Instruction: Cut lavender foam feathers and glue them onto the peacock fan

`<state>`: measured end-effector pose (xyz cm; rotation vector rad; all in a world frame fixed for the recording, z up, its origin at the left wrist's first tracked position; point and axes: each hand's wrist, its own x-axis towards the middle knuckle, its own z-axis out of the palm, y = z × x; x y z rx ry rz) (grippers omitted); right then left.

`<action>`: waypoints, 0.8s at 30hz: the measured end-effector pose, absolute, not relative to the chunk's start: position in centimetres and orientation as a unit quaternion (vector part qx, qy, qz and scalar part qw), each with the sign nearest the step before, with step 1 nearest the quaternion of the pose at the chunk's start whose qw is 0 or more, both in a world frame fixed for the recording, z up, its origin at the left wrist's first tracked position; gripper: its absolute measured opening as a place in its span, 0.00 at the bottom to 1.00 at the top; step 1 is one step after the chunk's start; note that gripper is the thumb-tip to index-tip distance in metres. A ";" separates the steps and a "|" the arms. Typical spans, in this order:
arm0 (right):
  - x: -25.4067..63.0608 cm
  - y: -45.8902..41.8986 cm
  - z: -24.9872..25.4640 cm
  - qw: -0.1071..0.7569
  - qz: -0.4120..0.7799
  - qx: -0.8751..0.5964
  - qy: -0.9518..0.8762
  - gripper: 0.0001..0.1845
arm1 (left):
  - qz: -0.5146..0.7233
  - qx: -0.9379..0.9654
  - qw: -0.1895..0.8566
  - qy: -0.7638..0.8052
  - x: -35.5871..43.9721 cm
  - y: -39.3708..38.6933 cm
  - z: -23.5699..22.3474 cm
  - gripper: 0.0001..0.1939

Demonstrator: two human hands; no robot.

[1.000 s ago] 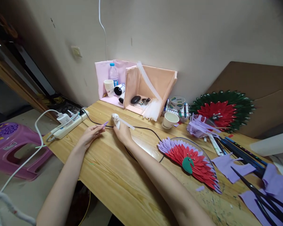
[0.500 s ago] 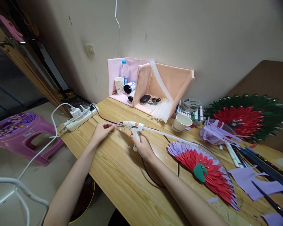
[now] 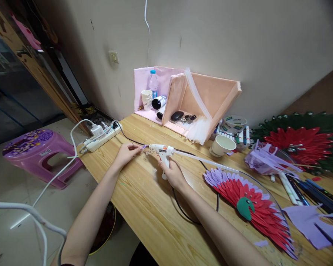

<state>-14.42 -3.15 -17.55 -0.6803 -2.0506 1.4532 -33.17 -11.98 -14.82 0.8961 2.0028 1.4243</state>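
Note:
My right hand (image 3: 174,173) is wrapped round the handle of a white hot glue gun (image 3: 161,151), whose nozzle points left. A long clear glue stick (image 3: 205,160) runs out of its back end. Between the thumb and fingers of my left hand (image 3: 128,153) is a small purple piece (image 3: 144,147), right at the nozzle tip. Its exact shape is too small to make out. To the right lies a fan-shaped craft (image 3: 255,207) of red and purple petals, with a green bird-head shape (image 3: 245,208) on it.
A power strip (image 3: 104,138) sits at the table's left corner. At the back stand a pink and orange box stand (image 3: 205,92), a bottle (image 3: 153,83) and a paper cup (image 3: 222,145). Purple scraps (image 3: 312,225), pens and a dark-handled tool lie right. A pink stool (image 3: 44,155) is beside the table.
The whole view has shifted, so everything appears a little further right. Both hands keep their holds, with the purple piece still at the glue gun's nozzle.

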 end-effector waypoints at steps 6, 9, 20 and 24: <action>-14.5 -3.1 -17.5 0.272 0.532 -0.260 -0.758 0.13 | 0.524 0.338 0.259 0.738 -33.1 -12.1 -14.8 0.17; -14.4 -3.2 -17.4 0.270 0.526 -0.248 -0.767 0.12 | 0.524 0.338 0.257 0.738 -33.3 -12.0 -14.9 0.16; -14.4 -3.3 -17.2 0.259 0.519 -0.256 -0.773 0.12 | 0.518 0.334 0.259 0.744 -33.3 -12.0 -15.0 0.17; -14.4 -3.3 -17.2 0.261 0.526 -0.258 -0.768 0.13 | 0.516 0.337 0.258 0.744 -33.3 -12.0 -15.0 0.17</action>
